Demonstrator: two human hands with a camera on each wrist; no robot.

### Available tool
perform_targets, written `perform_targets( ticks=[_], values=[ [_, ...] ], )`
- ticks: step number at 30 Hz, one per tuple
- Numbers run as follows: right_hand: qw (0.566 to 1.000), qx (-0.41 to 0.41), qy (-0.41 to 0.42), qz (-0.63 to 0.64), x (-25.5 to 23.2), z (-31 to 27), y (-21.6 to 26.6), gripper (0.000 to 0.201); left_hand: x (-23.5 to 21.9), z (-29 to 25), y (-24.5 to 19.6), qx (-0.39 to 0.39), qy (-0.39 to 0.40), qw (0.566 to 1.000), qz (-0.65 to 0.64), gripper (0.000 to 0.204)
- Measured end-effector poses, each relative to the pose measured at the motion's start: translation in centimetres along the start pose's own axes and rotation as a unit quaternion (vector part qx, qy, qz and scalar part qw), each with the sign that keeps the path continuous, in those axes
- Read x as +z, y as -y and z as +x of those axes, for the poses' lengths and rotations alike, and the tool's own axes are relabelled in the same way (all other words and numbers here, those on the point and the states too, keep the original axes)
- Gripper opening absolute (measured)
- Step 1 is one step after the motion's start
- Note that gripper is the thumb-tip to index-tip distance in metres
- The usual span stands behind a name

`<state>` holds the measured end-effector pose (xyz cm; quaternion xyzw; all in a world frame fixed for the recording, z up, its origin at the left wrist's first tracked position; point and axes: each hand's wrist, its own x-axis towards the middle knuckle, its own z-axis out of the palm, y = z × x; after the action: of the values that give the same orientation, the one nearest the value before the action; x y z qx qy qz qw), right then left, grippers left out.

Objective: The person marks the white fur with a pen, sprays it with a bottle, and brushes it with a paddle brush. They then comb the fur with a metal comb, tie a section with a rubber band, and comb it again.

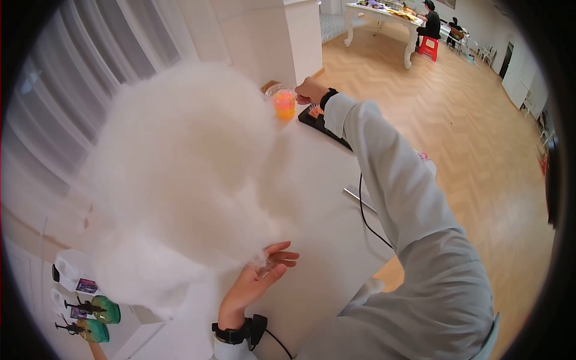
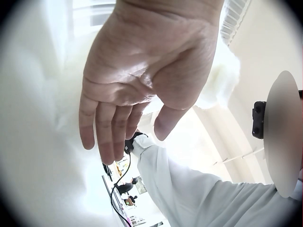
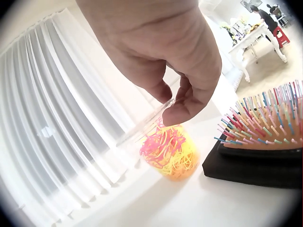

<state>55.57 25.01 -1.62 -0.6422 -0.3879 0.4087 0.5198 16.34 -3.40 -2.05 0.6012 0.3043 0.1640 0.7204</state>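
Note:
A large white fluffy mass (image 1: 186,162) fills the left and middle of the head view. At its lower edge is my left hand (image 1: 255,285), fingers loosely extended and thumb apart; the left wrist view shows the palm of this hand (image 2: 147,66). Farther off, my right hand (image 1: 311,91) is at a clear round container (image 1: 284,107) of pink, yellow and orange bands. In the right wrist view, thumb and fingers of this hand (image 3: 165,66) pinch a clear lid (image 3: 142,128), tilted over the bands (image 3: 170,151). Whether the lid touches the container is unclear.
A bristled brush (image 3: 265,123) lies on a black object (image 3: 251,165) beside the container. A metallic bar (image 1: 360,200) and black cable (image 1: 375,231) are on the white table (image 1: 318,180). Green spray bottles (image 1: 93,330) stand lower left. A person (image 1: 429,23) sits far off.

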Motion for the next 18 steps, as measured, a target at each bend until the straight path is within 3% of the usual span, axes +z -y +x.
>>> perform_targets(
  ticks=[5,9,12,14,18],
  values=[
    [0.996,-0.020,-0.059,-0.060,0.0,-0.3,0.6,0.019,0.0,0.0,0.1,0.003,0.002,1.000,-0.001,0.045],
    [0.995,-0.040,-0.061,-0.073,-0.6,-0.1,0.7,0.022,0.2,0.0,0.1,0.012,-0.007,1.000,0.013,0.049],
    [0.982,-0.058,-0.053,-0.171,-0.9,0.2,0.4,0.022,0.2,0.0,0.1,0.014,-0.007,1.000,0.018,0.048],
    [0.999,-0.044,-0.031,0.008,-0.5,-1.6,0.7,0.023,0.2,-0.1,0.0,0.007,-0.006,1.000,0.020,0.048],
    [0.999,-0.043,-0.014,0.025,0.1,-1.9,0.8,0.022,0.2,-0.1,-0.1,0.009,-0.005,1.000,0.009,0.048]
  ],
)
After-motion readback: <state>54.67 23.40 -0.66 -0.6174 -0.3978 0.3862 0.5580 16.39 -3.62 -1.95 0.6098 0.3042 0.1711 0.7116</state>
